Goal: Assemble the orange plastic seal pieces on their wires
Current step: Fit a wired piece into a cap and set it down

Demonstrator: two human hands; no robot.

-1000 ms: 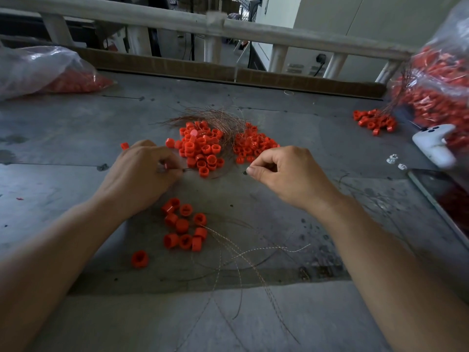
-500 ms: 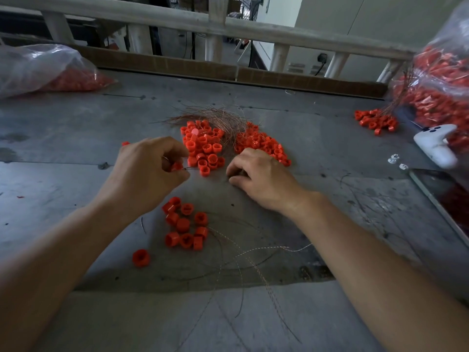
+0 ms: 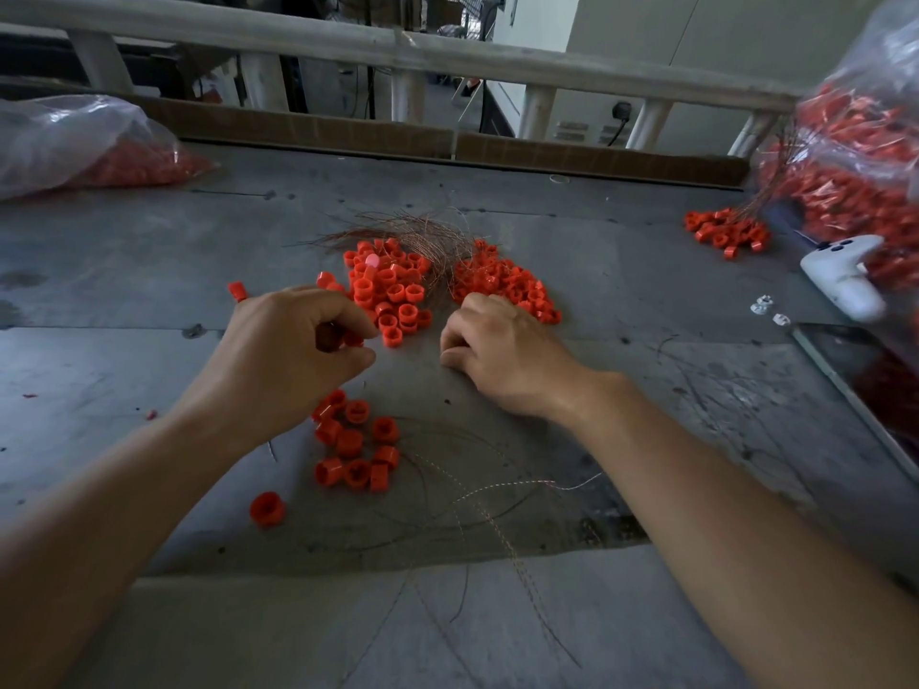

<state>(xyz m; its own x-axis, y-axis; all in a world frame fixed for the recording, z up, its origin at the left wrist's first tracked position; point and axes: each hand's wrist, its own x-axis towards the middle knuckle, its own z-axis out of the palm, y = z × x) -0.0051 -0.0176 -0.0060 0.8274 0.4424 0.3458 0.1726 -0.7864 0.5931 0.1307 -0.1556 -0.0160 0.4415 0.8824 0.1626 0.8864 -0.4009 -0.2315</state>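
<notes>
Two heaps of orange seal pieces lie mid-table: ring-shaped caps on the left, smaller pieces on the right, with a tangle of thin copper wires behind them. My left hand pinches one orange piece between thumb and fingers just in front of the cap heap. My right hand rests knuckles-up on the table at the near edge of the right heap, fingers curled; what they hold is hidden. A small group of caps with wires lies nearer me.
A single cap lies at the front left. Clear bags of orange parts sit at the far left and far right. A white controller, a dark tablet and a small wired pile occupy the right side.
My right hand has moved left and down from mid-air to the table at the near edge of the right heap. My left hand has stayed in place, still pinching its piece.
</notes>
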